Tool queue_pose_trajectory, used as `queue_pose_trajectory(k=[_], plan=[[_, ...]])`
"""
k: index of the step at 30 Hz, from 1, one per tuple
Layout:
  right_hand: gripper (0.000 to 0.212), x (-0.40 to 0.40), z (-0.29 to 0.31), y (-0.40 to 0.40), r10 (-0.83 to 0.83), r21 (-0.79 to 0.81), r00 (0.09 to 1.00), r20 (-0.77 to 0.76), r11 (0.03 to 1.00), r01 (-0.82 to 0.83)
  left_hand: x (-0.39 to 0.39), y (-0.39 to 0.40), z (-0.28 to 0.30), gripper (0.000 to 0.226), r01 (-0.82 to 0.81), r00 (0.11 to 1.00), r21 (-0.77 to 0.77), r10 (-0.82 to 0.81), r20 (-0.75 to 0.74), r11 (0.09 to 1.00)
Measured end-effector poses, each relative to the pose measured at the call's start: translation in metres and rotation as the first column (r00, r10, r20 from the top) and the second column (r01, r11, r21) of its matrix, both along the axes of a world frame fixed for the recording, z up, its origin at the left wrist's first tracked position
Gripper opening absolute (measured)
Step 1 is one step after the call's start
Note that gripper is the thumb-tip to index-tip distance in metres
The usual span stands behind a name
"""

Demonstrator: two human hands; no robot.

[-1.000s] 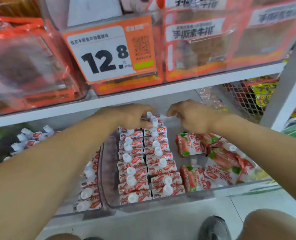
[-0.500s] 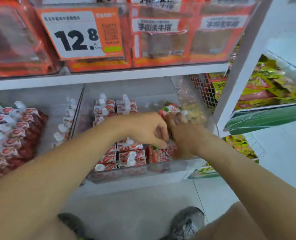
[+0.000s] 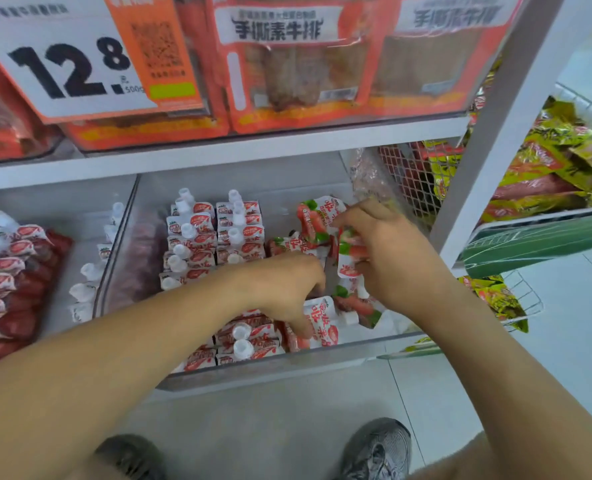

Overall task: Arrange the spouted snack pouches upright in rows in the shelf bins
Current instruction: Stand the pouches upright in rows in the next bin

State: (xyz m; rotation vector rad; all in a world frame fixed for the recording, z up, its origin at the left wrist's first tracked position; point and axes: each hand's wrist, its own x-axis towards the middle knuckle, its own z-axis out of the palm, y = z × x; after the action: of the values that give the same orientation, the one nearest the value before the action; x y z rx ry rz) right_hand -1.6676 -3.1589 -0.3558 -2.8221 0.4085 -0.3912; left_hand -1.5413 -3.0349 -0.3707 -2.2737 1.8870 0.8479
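Shelving of white metal carries a clear shelf bin (image 3: pixel 287 367) on its lower shelf, above a pale tiled floor (image 3: pixel 426 403), with two upright rows of spouted pouches (image 3: pixel 215 233) along the bin's left side. Right hand (image 3: pixel 388 258) has its fingers closed on a loose strawberry pouch (image 3: pixel 317 216) at the bin's right side. Left hand (image 3: pixel 280 289) pinches another pouch (image 3: pixel 322 327) near the bin's front wall.

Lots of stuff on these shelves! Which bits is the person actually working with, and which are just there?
In use: loose pouches, neat pouch rows, clear bin, left hand, right hand.
Just there: price sign, orange packs, yellow bags, shoes.
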Motion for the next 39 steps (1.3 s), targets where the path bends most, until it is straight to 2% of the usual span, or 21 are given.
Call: queue_pose_trajectory(k=[3, 6, 10, 13, 16, 18, 21, 24, 26, 29, 31, 32, 35, 37, 39], plan=[[0.061, 0.0, 0.007, 0.003, -0.033, -0.032, 0.998, 0.055, 0.999, 0.035, -0.002, 0.002, 0.006, 0.039, 0.024, 0.999, -0.061, -0.026, -0.028, 0.998], [0.058, -0.004, 0.013, 0.007, -0.135, -0.092, 0.975, 0.175, 0.984, 0.153, -0.002, 0.012, 0.011, 0.04, -0.019, 0.999, -0.151, 0.014, -0.032, 0.988], [0.061, -0.012, 0.024, 0.019, -0.26, 0.119, 0.909, 0.326, 0.965, 0.233, -0.001, 0.031, 0.026, 0.043, -0.164, 0.986, -0.319, 0.145, -0.082, 0.934], [0.053, -0.017, 0.021, 0.027, -0.287, 0.161, 0.915, 0.283, 0.955, 0.25, -0.008, 0.044, 0.031, 0.053, -0.279, 0.958, -0.335, 0.238, -0.16, 0.9], [0.045, -0.023, 0.007, 0.038, -0.333, 0.306, 0.928, 0.165, 0.912, 0.273, -0.017, 0.051, 0.025, 0.057, -0.287, 0.952, -0.328, 0.23, -0.2, 0.9], [0.045, -0.026, 0.0, 0.044, -0.366, 0.394, 0.921, 0.134, 0.872, 0.289, -0.023, 0.056, 0.02, 0.05, -0.251, 0.963, -0.35, 0.197, -0.182, 0.903], [0.039, -0.028, -0.003, 0.048, -0.367, 0.496, 0.916, 0.163, 0.833, 0.245, -0.028, 0.061, 0.019, 0.041, -0.249, 0.964, -0.396, 0.185, -0.193, 0.884], [0.022, -0.028, -0.004, 0.044, -0.313, 0.618, 0.938, 0.147, 0.77, 0.16, -0.031, 0.064, 0.02, 0.031, -0.213, 0.974, -0.39, 0.164, -0.156, 0.896], [0.017, -0.03, -0.005, 0.043, -0.319, 0.684, 0.943, 0.091, 0.708, 0.174, -0.033, 0.065, 0.021, 0.026, -0.168, 0.984, -0.37, 0.135, -0.113, 0.914], [0.022, -0.029, -0.008, 0.041, -0.323, 0.68, 0.94, 0.107, 0.714, 0.168, -0.032, 0.065, 0.023, 0.02, -0.151, 0.978, -0.298, 0.1, -0.181, 0.942], [0.031, -0.028, -0.009, 0.038, -0.248, 0.689, 0.961, 0.12, 0.718, 0.099, -0.032, 0.066, 0.022, 0.027, -0.125, 0.973, -0.225, 0.075, -0.216, 0.966], [0.033, -0.027, -0.01, 0.036, -0.203, 0.674, 0.973, 0.108, 0.735, 0.079, -0.033, 0.067, 0.02, 0.031, -0.106, 0.98, -0.209, 0.067, -0.187, 0.972], [0.018, -0.026, -0.014, 0.031, -0.135, 0.569, 0.99, 0.04, 0.817, 0.088, -0.032, 0.071, 0.014, 0.037, -0.07, 0.997, -0.308, 0.053, -0.061, 0.949], [0.016, -0.026, -0.015, 0.029, -0.137, 0.52, 0.99, 0.027, 0.848, 0.103, -0.029, 0.076, 0.014, 0.038, -0.092, 0.995, -0.364, 0.071, -0.073, 0.927], [0.013, -0.023, -0.015, 0.029, -0.076, 0.447, 0.996, 0.048, 0.894, 0.046, -0.027, 0.08, 0.015, 0.034, -0.139, 0.988, -0.394, 0.101, -0.115, 0.908]])
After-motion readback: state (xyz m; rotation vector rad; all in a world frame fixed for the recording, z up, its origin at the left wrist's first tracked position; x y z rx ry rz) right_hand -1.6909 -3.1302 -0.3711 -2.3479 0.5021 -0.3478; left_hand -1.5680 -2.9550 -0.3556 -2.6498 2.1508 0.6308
